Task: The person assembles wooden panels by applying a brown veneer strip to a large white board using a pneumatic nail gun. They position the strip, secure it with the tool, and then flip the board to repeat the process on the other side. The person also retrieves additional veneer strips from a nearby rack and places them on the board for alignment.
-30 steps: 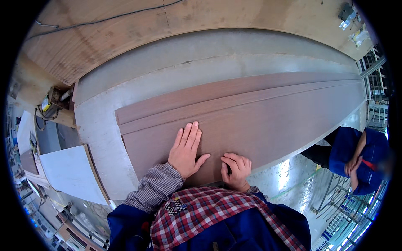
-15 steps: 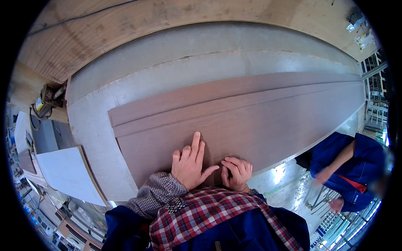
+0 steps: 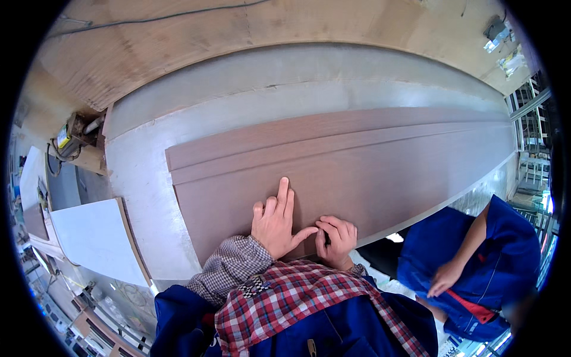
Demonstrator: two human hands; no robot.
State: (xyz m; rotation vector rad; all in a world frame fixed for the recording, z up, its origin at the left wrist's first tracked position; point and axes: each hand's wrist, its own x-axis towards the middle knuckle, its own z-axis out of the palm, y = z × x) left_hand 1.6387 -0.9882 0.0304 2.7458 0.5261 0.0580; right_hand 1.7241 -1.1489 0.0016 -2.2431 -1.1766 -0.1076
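A long brown wood-grain panel lies flat in front of me, with narrow strips of the same colour along its far side. My left hand rests on the panel near its front edge, fingers stretched forward and thumb out to the right. Close beside that thumb, my right hand is closed at the front edge, its fingers curled in against the thumb. What it holds, if anything, is hidden by the fingers.
Under the panel is a grey worktable, backed by a wooden board with a cable. A white board stands at the left. Close on my right is a person in blue, one hand held low.
The person at the right has come closer to me and to the panel's front edge. My view has shifted slightly; both my hands keep nearly the same pose on the panel.
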